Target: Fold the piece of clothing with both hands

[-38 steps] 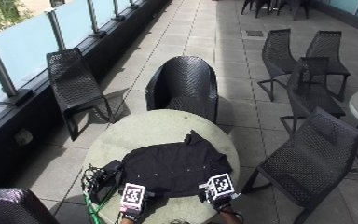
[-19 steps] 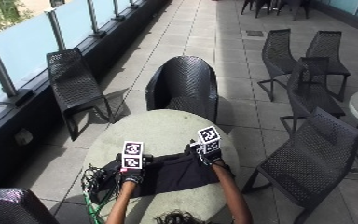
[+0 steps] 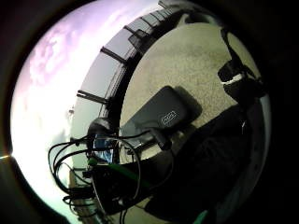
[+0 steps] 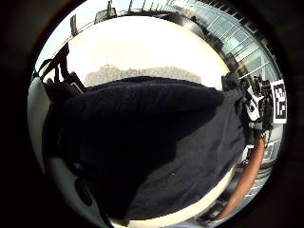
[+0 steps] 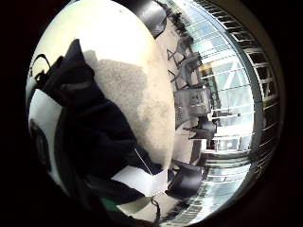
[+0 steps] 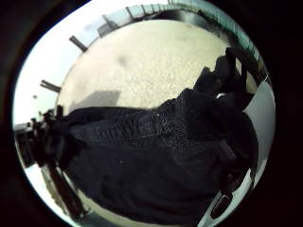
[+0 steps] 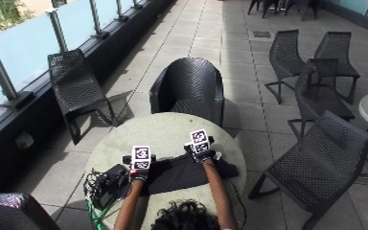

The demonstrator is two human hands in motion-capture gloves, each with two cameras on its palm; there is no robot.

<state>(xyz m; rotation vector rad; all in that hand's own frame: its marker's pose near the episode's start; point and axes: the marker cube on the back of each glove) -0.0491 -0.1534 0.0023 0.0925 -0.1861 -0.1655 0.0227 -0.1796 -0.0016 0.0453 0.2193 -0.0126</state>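
Here the black garment (image 7: 181, 176) lay on the round surface (image 7: 165, 136); left hand (image 7: 139, 168) and right hand (image 7: 201, 152) each pinched its far edge, mid-fold; next, probably, lay that edge down and flatten it.

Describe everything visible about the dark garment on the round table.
The black garment lies on the pale round table, at the edge nearest the person, folded into a wide band. Its cloth looks soft and finely ribbed in the palm views. The left hand is on its left end and the right hand on its far right corner, fingers hidden. A tangle of cables and a black case sit just left of it.
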